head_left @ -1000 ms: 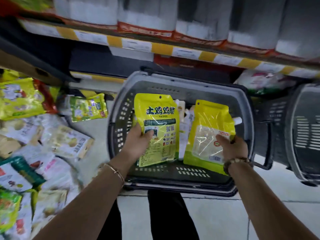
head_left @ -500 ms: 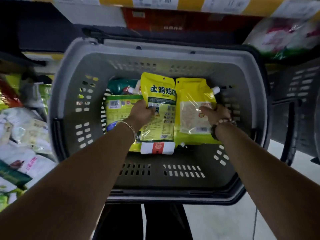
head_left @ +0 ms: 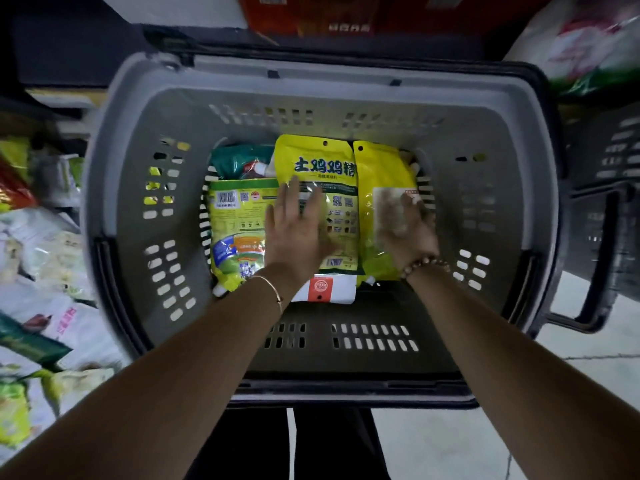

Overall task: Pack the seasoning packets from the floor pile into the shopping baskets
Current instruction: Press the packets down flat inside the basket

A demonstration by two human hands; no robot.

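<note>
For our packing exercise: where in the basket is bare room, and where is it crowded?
Bare: the basket floor strip along the near wall. Crowded: the far part, green packet, lettered yellow packet and plain yellow packet side by side.

basket (head_left: 145, 188) seen as grey, walls patterned with slot rows | yellow packet (head_left: 322, 157) printed with dark blue lettering | second yellow packet (head_left: 377, 168) marked by a pale window | lime-green packet (head_left: 239, 216) printed with a white barcode panel | white packet (head_left: 344, 289) stamped with a red square | floor pile (head_left: 41, 271) mixed white, green, yellow
</note>
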